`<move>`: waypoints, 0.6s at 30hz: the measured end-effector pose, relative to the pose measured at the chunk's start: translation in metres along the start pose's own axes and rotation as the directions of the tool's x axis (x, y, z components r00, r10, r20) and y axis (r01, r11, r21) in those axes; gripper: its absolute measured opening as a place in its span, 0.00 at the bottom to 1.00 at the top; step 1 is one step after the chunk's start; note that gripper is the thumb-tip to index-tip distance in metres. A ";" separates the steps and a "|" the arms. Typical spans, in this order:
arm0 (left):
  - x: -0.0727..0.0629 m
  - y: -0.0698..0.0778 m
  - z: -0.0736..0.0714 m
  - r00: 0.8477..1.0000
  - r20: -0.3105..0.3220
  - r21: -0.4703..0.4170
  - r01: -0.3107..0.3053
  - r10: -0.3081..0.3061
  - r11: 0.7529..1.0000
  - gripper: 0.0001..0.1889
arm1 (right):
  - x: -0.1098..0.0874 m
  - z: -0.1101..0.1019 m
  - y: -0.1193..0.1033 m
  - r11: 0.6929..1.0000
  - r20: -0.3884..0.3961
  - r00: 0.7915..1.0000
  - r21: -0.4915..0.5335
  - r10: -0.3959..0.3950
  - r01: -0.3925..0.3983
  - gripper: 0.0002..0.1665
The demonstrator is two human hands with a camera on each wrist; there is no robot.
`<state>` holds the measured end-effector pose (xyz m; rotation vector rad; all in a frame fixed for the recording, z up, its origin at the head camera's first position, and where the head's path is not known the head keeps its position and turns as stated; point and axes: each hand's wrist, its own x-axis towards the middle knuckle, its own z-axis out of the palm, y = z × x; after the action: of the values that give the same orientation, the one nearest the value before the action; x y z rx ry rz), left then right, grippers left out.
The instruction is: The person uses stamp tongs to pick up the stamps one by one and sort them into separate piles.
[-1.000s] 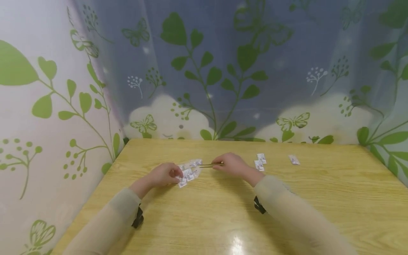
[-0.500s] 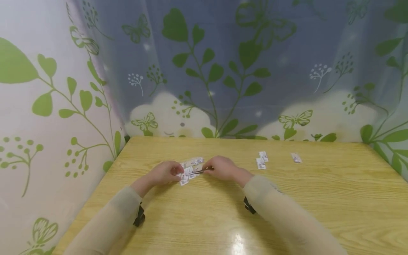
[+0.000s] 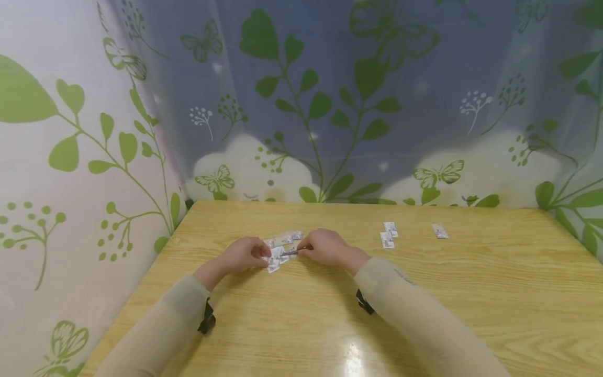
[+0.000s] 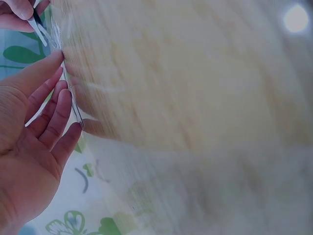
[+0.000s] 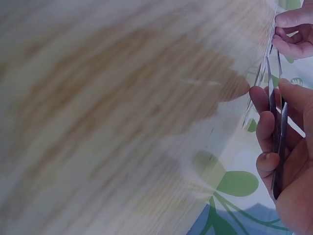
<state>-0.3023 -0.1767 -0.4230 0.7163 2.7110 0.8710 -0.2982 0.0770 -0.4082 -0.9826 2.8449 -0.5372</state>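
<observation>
My left hand (image 3: 247, 255) rests its fingertips on the near left part of a group of small white printed packets (image 3: 286, 240) lying on the table. Its fingers are loosely bent and spread, as the left wrist view shows. From the right, my right hand (image 3: 328, 247) holds metal tweezers (image 3: 294, 252) between thumb and fingers. The tweezers' tips point left, over the middle of the packets and close to the left fingertips. In the right wrist view the tweezers' arms (image 5: 272, 90) stand slightly apart. My left hand covers part of the packets.
Two more white packets (image 3: 387, 240) overlap to the right of my right hand, and a single packet (image 3: 440, 231) lies farther right. The wooden table (image 3: 301, 324) ends at a leaf-patterned curtain (image 3: 339, 131) behind and a similar one (image 3: 70, 225) at left.
My right hand has moved left and slightly nearer, bringing the tweezers from the packets' right edge over their middle. The tweezers' tips look closer together. My left hand stays at the packets.
</observation>
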 end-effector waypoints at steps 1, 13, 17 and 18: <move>0.000 0.000 0.000 1.000 0.002 -0.006 0.005 -0.005 1.000 0.09 | 0.000 0.000 0.000 1.000 -0.001 1.000 -0.001 0.000 -0.001 0.11; 0.002 -0.003 0.001 1.000 0.004 -0.014 -0.013 0.013 1.000 0.09 | 0.008 0.005 -0.001 0.999 -0.019 0.999 -0.019 0.033 -0.033 0.11; 0.001 -0.002 0.000 1.000 0.001 -0.001 -0.008 0.008 1.000 0.08 | 0.010 0.007 -0.001 0.999 -0.014 1.000 -0.035 0.019 -0.020 0.09; 0.001 -0.002 0.000 1.000 0.000 -0.001 -0.006 0.006 1.000 0.07 | 0.011 0.007 -0.001 0.999 -0.013 1.000 -0.037 0.014 -0.015 0.08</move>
<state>-0.3040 -0.1776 -0.4238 0.7242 2.7095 0.8727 -0.3047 0.0673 -0.4140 -0.9672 2.8807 -0.4922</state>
